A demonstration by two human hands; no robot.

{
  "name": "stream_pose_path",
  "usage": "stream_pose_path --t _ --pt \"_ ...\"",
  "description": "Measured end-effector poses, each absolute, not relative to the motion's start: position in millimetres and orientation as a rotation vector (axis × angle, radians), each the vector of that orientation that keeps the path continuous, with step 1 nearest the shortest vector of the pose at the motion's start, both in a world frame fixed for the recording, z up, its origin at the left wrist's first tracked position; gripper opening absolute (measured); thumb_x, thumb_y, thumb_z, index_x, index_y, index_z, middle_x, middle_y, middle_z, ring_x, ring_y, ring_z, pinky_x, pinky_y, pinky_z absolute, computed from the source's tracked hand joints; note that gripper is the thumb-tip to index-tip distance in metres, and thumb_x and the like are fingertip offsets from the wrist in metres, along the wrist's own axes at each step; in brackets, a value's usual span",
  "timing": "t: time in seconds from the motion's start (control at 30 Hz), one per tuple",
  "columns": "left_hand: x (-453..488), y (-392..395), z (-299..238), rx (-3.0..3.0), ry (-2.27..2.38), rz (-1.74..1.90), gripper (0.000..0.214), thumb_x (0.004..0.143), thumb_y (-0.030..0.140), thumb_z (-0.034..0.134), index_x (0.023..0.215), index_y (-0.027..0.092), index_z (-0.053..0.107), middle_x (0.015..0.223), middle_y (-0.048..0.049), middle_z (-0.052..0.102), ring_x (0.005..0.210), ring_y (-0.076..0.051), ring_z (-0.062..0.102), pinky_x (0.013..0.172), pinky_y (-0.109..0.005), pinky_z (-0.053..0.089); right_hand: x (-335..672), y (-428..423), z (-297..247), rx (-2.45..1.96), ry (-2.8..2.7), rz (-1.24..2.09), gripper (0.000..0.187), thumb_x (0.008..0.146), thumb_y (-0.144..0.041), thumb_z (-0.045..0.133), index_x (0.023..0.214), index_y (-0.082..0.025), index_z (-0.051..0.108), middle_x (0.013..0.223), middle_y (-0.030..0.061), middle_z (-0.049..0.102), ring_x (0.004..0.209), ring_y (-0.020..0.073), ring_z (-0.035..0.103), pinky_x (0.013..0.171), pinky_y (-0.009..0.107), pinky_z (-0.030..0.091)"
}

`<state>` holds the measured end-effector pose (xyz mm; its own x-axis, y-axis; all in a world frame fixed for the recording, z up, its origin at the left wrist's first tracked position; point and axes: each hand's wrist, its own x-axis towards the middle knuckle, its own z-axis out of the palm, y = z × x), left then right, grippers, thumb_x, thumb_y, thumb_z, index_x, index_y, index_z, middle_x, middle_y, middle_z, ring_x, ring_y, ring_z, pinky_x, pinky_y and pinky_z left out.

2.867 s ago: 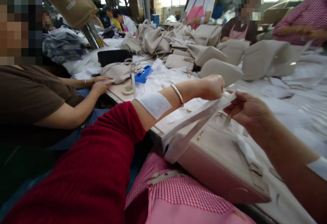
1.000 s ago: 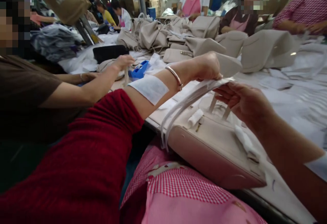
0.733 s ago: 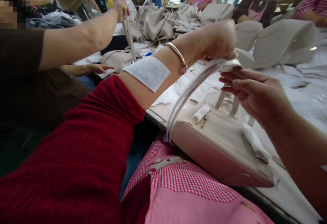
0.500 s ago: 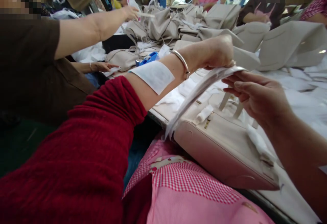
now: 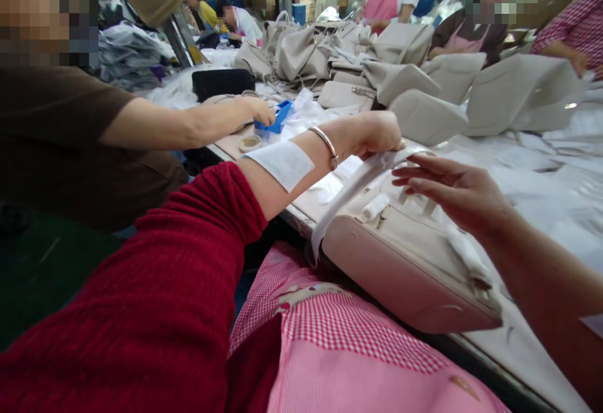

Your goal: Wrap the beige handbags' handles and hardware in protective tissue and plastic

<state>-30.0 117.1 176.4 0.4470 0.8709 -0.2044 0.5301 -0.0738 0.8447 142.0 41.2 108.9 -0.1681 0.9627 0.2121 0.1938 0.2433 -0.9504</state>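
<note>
A pale beige handbag lies flat at the table's near edge, against my pink checked apron. My left hand is closed in a pinch on the white paper-wrapped handle strap, which runs from the hand down to the bag's near corner. My right hand hovers just right of it with fingers stretched out, its fingertips touching the strap's top. Small white paper wraps cover the bag's hardware.
A person in brown at my left reaches to a blue tape dispenser beside a tape roll. Several beige bags are piled across the table's far side. Other people in pink aprons work beyond. White paper sheets cover the right.
My hands have lowered the wrapped strap toward the bag. My right hand's fingers have straightened. The neighbour's arm came down from a raised reach to the blue dispenser.
</note>
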Motion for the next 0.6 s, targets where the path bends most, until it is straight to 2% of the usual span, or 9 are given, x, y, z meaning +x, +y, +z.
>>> stream_pose_path --t 0.07,0.1,0.17,0.23,0.27,0.33,0.4,0.47,0.6 --pt "-34.9 116.2 167.3 1.761 1.2 0.443 0.027 0.086 0.009 0.058 0.059 0.009 0.054 0.046 0.0063 0.04 0.048 -0.003 0.038 0.055 -0.022 0.027 155.7 45.0 106.7 -1.256 -1.601 0.703 0.039 0.077 -0.035 0.073 0.113 -0.02 0.071 0.09 0.0085 0.074 0.079 0.0228 0.071 0.074 0.04 0.057" --pt "-36.1 116.3 164.4 1.773 1.198 0.443 0.028 0.086 0.01 0.059 0.058 0.01 0.053 0.044 0.0064 0.039 0.047 -0.003 0.037 0.054 -0.022 0.027 162.4 49.2 105.6 -1.299 -1.66 0.5 0.042 0.076 -0.035 0.073 0.116 -0.021 0.07 0.096 0.0101 0.074 0.085 0.0243 0.07 0.079 0.043 0.056" --pt "-36.2 116.8 162.3 1.806 1.186 0.439 0.031 0.084 0.014 0.063 0.055 0.012 0.051 0.042 0.0064 0.037 0.045 -0.003 0.034 0.051 -0.021 0.026 172.7 60.9 102.3 -1.304 -1.855 0.187 0.063 0.069 -0.034 0.078 0.129 -0.021 0.062 0.122 0.0136 0.066 0.11 0.0301 0.062 0.097 0.047 0.048" --pt "-34.4 117.7 163.9 1.85 1.159 0.423 0.033 0.081 0.017 0.066 0.052 0.013 0.051 0.041 0.006 0.037 0.043 -0.005 0.032 0.047 -0.022 0.024 177.0 74.9 97.2 -1.286 -2.046 0.131 0.085 0.062 -0.032 0.082 0.14 -0.02 0.052 0.14 0.0139 0.055 0.128 0.0343 0.05 0.108 0.049 0.038" --pt "-33.4 118.4 164.9 1.872 1.143 0.415 0.032 0.079 0.018 0.067 0.051 0.014 0.052 0.041 0.0058 0.037 0.042 -0.005 0.032 0.046 -0.022 0.024 177.3 82.0 94.0 -1.29 -2.092 0.183 0.085 0.063 -0.032 0.081 0.141 -0.02 0.05 0.141 0.0127 0.054 0.129 0.0341 0.049 0.109 0.048 0.037" --pt "-32.5 120.9 165.1 1.906 1.132 0.407 0.03 0.076 0.019 0.069 0.05 0.015 0.054 0.041 0.0054 0.038 0.04 -0.007 0.033 0.045 -0.023 0.025 175.8 94.8 87.2 -1.321 -2.126 0.298 0.061 0.075 -0.029 0.07 0.134 -0.022 0.058 0.131 0.0084 0.063 0.119 0.03 0.058 0.104 0.043 0.042" --pt "-32.7 125.1 161.6 1.917 1.145 0.41 0.028 0.073 0.019 0.07 0.05 0.015 0.055 0.041 0.0046 0.041 0.04 -0.008 0.036 0.045 -0.023 0.029 172.9 103.4 81.5 -1.375 -2.131 0.332 0.036 0.083 -0.022 0.056 0.117 -0.025 0.069 0.11 0.0047 0.074 0.101 0.0259 0.067 0.093 0.038 0.049" --pt "-32.8 129.8 155.6 1.908 1.176 0.416 0.027 0.072 0.02 0.07 0.049 0.015 0.055 0.042 0.0039 0.043 0.041 -0.01 0.04 0.045 -0.024 0.032 168.9 106.5 78.1 -1.416 -2.131 0.293 0.031 0.084 -0.019 0.051 0.104 -0.026 0.074 0.096 0.004 0.077 0.09 0.0253 0.069 0.086 0.036 0.05" --pt "-25.7 134.5 146.2 1.866 1.238 0.442 0.025 0.068 0.019 0.072 0.048 0.015 0.057 0.041 0.0041 0.041 0.042 -0.009 0.037 0.045 -0.024 0.027 158.7 100.6 76.7 -1.417 -2.147 0.237 0.025 0.079 -0.016 0.056 0.094 -0.024 0.074 0.091 0.0068 0.076 0.09 0.0276 0.068 0.084 0.035 0.047"
